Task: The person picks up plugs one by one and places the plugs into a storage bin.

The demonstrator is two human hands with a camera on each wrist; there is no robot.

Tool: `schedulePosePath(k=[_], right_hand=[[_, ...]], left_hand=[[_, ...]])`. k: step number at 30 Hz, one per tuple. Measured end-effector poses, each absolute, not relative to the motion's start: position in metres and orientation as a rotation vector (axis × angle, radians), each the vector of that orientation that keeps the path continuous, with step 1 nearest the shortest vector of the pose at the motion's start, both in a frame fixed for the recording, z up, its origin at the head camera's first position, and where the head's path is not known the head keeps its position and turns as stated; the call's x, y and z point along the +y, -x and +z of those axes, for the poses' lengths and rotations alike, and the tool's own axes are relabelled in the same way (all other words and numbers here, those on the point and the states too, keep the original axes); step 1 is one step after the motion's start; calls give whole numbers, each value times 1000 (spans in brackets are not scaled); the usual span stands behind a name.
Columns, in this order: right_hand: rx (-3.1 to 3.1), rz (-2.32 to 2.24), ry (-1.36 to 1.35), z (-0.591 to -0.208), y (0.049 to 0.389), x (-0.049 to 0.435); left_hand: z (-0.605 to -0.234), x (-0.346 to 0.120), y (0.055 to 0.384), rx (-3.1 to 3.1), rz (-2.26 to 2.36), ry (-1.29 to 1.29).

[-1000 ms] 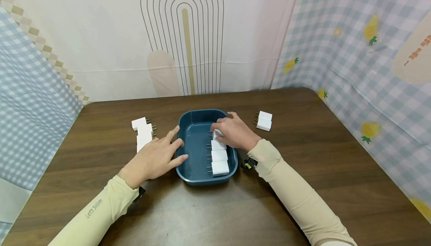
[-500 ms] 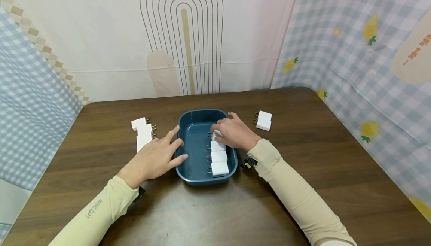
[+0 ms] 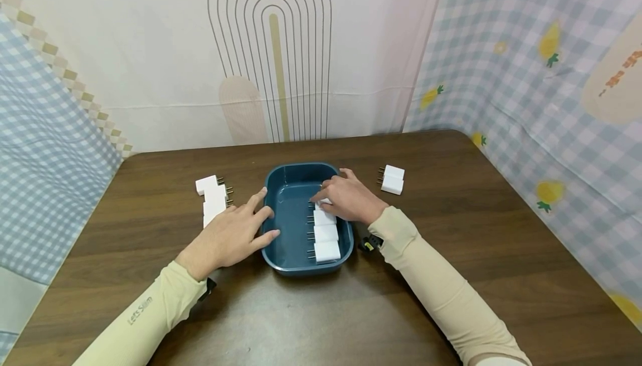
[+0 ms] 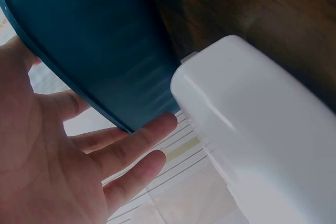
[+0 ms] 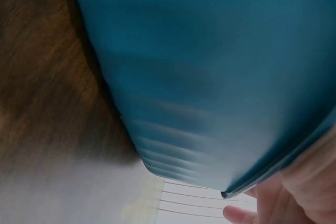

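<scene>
A blue plastic basin (image 3: 288,268) stands mid-table. Along its right side lies a row of white two-pin plug adapters (image 3: 326,233), pins pointing left. My right hand (image 3: 348,196) reaches over the right rim and holds the farthest adapter (image 3: 325,201) of that row, partly hiding it. Spread fingers of my left hand (image 3: 233,238) rest at the basin's left rim. In the left wrist view, that hand (image 4: 58,150) is beside the basin wall (image 4: 100,51), with a white adapter (image 4: 252,124) close by. The right wrist view shows mostly the basin's outer wall (image 5: 199,66).
Left of the basin, several white adapters (image 3: 214,199) lie in a staggered row, partly behind my left hand. Two more adapters (image 3: 393,179) lie at the right back of the wooden table (image 3: 451,215). Patterned cloth (image 3: 371,48) hangs behind the table.
The fingers of my right hand have shifted slightly left over the farthest adapter, which shows lower under them. My left hand and the other adapters stay put.
</scene>
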State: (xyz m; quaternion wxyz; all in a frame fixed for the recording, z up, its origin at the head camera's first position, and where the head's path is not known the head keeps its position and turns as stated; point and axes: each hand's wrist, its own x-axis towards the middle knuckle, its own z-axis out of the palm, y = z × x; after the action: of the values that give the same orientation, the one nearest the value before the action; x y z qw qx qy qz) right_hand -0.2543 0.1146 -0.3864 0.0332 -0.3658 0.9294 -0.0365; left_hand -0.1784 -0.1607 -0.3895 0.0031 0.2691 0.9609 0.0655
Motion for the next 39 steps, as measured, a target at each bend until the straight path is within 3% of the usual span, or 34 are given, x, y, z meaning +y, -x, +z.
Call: schedulePosePath(k=[27,39], right_hand=[[2926,-262,1199,-382,254,119],[3017,-420,1049,-366,258,140]], left_hand=[[-390,-162,176,3012,222,-838],[-390,-162,177,3022,221,-840]])
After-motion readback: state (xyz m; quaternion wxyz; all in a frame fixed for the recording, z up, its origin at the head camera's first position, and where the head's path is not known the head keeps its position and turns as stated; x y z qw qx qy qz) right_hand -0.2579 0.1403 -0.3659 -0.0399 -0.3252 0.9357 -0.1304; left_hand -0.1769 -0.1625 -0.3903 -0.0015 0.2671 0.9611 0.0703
